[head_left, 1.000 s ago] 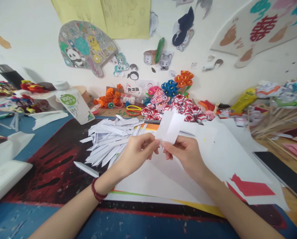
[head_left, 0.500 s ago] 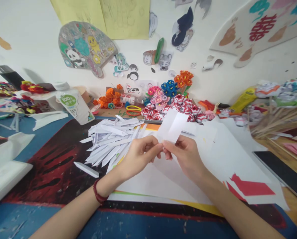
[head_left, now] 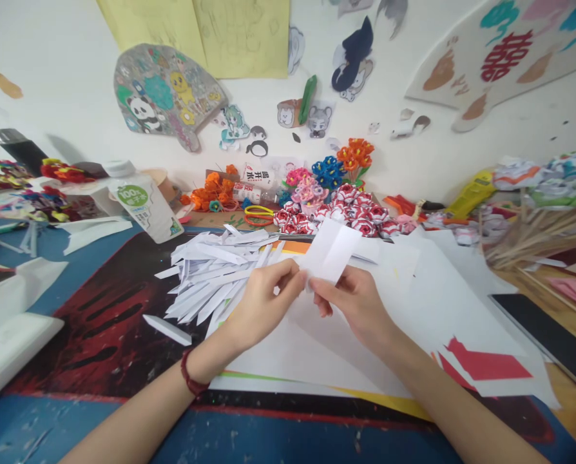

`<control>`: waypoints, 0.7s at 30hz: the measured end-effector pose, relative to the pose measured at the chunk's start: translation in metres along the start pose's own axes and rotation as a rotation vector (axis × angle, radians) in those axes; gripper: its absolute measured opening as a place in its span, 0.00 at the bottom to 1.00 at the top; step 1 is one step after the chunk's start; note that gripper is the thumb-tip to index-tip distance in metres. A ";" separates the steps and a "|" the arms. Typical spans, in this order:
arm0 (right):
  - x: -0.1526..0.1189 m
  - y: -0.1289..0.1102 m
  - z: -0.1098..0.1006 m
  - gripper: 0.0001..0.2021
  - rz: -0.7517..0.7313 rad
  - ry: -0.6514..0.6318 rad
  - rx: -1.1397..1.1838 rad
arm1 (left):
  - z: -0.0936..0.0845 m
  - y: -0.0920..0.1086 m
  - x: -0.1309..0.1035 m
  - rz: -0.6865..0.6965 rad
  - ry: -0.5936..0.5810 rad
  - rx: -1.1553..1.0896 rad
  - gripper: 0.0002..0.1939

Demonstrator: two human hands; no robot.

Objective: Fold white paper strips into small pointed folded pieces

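Observation:
Both hands pinch the lower end of a small white piece of paper (head_left: 334, 250), which has a lengthwise crease and tilts up to the right. My left hand (head_left: 271, 293) grips its lower left corner between thumb and curled fingers. On the lower right edge, my right hand (head_left: 353, 299) has its thumb in front and its fingers behind. Under the hands lie large white sheets (head_left: 312, 354) with coloured paper edges showing below. Left of the hands is a heap of folded white paper strips (head_left: 215, 270). One single strip (head_left: 167, 330) lies apart from it.
A white bottle (head_left: 145, 203) leans at the back left. Several handmade flowers (head_left: 350, 209) and yellow-handled scissors (head_left: 259, 214) line the wall. Red paper scraps (head_left: 491, 362) and a dark phone-like slab (head_left: 549, 335) lie at right. A white box-shaped object (head_left: 15, 354) sits at left.
The left fingers have shifted slightly up and left along the paper's lower end. The right thumb has moved a little left and down, and the paper has turned slightly.

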State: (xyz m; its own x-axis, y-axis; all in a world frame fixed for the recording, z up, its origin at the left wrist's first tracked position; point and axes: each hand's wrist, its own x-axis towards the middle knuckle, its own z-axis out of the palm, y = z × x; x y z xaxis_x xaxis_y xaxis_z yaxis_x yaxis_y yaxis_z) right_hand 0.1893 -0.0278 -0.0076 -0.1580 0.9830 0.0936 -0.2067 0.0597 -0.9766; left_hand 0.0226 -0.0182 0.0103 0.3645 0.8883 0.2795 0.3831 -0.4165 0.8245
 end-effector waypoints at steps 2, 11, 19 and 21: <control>0.000 0.000 0.000 0.09 0.020 -0.007 -0.008 | -0.002 -0.001 0.001 0.021 0.019 -0.002 0.13; 0.006 -0.001 -0.005 0.12 -0.014 0.162 -0.105 | 0.001 0.005 -0.002 0.017 -0.107 0.076 0.14; 0.005 0.007 -0.006 0.14 0.169 -0.130 -0.273 | -0.001 -0.012 0.005 -0.043 0.017 0.066 0.07; 0.006 0.009 -0.006 0.13 0.184 -0.168 -0.315 | -0.001 -0.016 0.006 -0.045 0.013 0.055 0.06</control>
State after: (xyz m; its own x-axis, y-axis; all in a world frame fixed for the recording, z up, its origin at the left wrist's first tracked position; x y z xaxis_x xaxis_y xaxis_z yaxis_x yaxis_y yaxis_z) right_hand 0.1927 -0.0203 -0.0173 -0.3256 0.9418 -0.0837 0.1415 -0.0390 -0.9892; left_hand 0.0181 -0.0056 -0.0008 0.3354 0.9085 0.2494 0.4445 -0.3860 0.8083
